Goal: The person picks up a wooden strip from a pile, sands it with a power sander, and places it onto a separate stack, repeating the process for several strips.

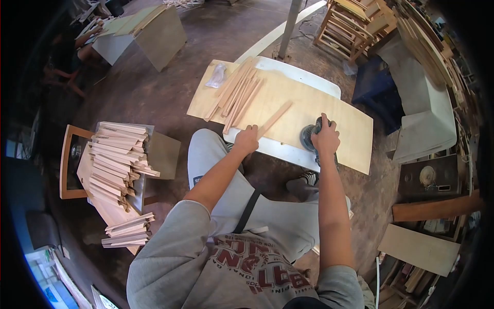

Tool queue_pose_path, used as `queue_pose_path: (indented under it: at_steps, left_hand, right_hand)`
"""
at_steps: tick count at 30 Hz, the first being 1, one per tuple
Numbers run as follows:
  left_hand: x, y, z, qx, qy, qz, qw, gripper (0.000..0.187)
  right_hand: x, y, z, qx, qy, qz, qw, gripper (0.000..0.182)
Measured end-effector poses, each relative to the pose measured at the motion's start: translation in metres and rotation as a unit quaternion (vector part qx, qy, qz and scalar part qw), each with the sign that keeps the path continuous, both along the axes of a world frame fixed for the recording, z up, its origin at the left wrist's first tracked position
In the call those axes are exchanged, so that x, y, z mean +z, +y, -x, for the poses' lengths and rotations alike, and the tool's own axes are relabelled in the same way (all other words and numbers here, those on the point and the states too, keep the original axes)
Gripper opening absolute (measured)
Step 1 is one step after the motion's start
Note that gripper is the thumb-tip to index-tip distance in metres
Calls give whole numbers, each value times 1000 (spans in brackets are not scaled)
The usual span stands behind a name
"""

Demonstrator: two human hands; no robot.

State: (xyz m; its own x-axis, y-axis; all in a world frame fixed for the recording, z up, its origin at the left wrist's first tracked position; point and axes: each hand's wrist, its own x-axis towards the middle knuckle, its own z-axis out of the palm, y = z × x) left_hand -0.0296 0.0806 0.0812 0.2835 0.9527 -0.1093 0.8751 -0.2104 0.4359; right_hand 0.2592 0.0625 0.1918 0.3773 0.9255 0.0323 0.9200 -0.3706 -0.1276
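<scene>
My left hand (247, 140) is closed around the near end of a narrow wooden strip (276, 117), which slants away from me over a plywood board (334, 121). At the right, my right hand (325, 137) grips a dark power sander (307, 136) from above. The sander rests by the near edge of the plywood, apart from the strip. Beyond my left hand, several similar wooden strips (237, 95) lie side by side on the board. A clear plastic bag (216, 75) sits at its far left corner.
A white tabletop (298, 75) shows under the plywood. Stacked wood pieces (116, 165) lie at my left beside a wooden frame (65, 162). A post (289, 31) stands behind the table. Wooden chairs (355, 26) and a blue box (378, 92) are at the right.
</scene>
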Motion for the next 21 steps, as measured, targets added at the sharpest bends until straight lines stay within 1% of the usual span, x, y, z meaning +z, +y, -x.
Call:
queue_pose_path:
  at_steps: [1,4,5,6,7,8,11,12,15,17,19,21]
  left_hand:
    - [-1,-3,-2,-2,-16,9,1000,43]
    - [9,-8,-15,-40,-19,120,992,40]
    - [9,-14,-18,-3,-148,239,960,39]
    - [4,-23,-21,34,-271,352,895,37]
    - [11,-32,-22,69,-384,452,802,36]
    - [18,-45,-23,92,-405,480,773,35]
    - [-20,-70,-22,155,-491,527,676,37]
    - [-25,-75,-23,160,-487,535,672,33]
    - [-37,-81,-19,163,-470,496,712,30]
    - [-40,-83,-18,148,-490,473,717,32]
    - [-45,-81,-20,143,-504,458,718,33]
    - [-48,-81,-19,113,-464,459,749,33]
  right_hand:
    - [0,1,1,2,1,2,1000,88]
    - [1,-4,4,7,4,0,1000,87]
    - [0,-7,2,12,8,6,1000,88]
    - [-2,-8,0,18,12,10,1000,89]
    - [0,-7,0,25,16,13,999,89]
    - [1,-8,1,24,24,22,999,91]
    - [9,-22,9,36,28,23,999,91]
    - [9,-26,12,46,34,16,998,92]
    - [11,-33,23,85,54,-2,995,93]
    - [14,-36,35,120,70,-11,990,93]
    - [22,-38,53,160,63,-16,985,93]
    - [21,-39,69,193,65,-19,979,92]
